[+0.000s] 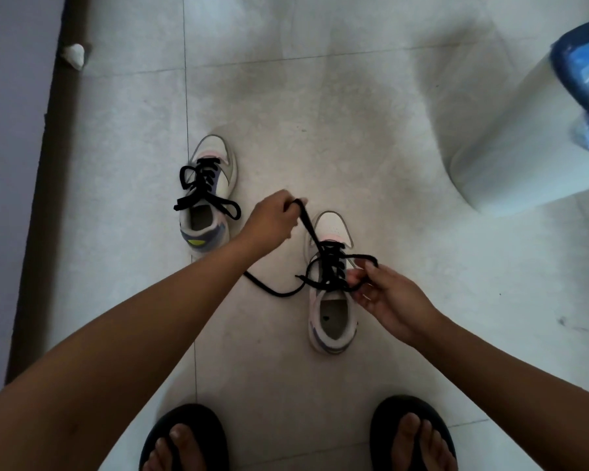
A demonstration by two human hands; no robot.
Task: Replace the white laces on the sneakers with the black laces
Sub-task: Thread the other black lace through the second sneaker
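**Ana:** Two hands are busy on one lace. The left hand (272,217) has its fingers (291,202) curled tight on one end of the black lace (308,222) and draws it up and away from the near sneaker (330,300). The right hand (388,300) pinches a loop of the same lace between thumb and fingertips (356,277), just beside the top eyelets.

**Ben:** So the bow is being tied?

**Ana:** That is my reading. To do it well, I would keep the pinched loop low against the tongue, wrap the left-hand strand round it, and pull both sides evenly so the knot seats over the eyelets. A slack tail (272,287) trails on the floor (388,147) below the left wrist; it should not be caught in the knot.

**Ben:** And beyond the fingers?

**Ana:** Past the left hand stands the far sneaker (208,188), already laced in black with a bow tied. No white laces show anywhere.

**Ben:** Any containers?

**Ana:** Well off beyond the right hand, a pale bin (510,158) with a blue rim (565,62); a bluish bag seems to line it, but the contents are too blurred to tell.
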